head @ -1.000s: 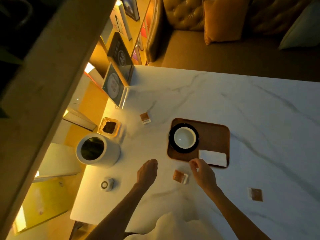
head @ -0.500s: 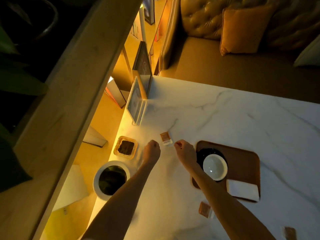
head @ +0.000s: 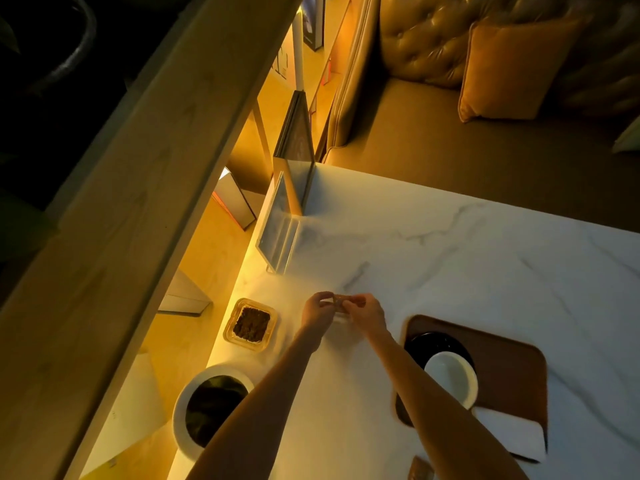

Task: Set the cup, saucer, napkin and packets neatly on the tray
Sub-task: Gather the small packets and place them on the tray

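Note:
A brown tray (head: 512,362) lies on the marble table at the right. On it a white cup (head: 452,377) sits on a black saucer (head: 424,344), and a white napkin (head: 509,433) lies at the tray's near edge. My left hand (head: 317,308) and my right hand (head: 365,311) meet left of the tray, both pinching one small brown packet (head: 341,303) just above the table. A second packet (head: 420,469) lies at the bottom edge, partly hidden by my right arm.
A white cylinder pot (head: 207,410) and a small square glass dish (head: 251,323) stand at the table's left edge. Clear acrylic sign holders (head: 280,226) stand at the far left corner. A leather sofa with a cushion (head: 512,67) lies beyond the table.
Both hands moved from the near side of the tray up to the far-left packet and closed on it. The view shifted left and forward, so the tray now sits lower right.

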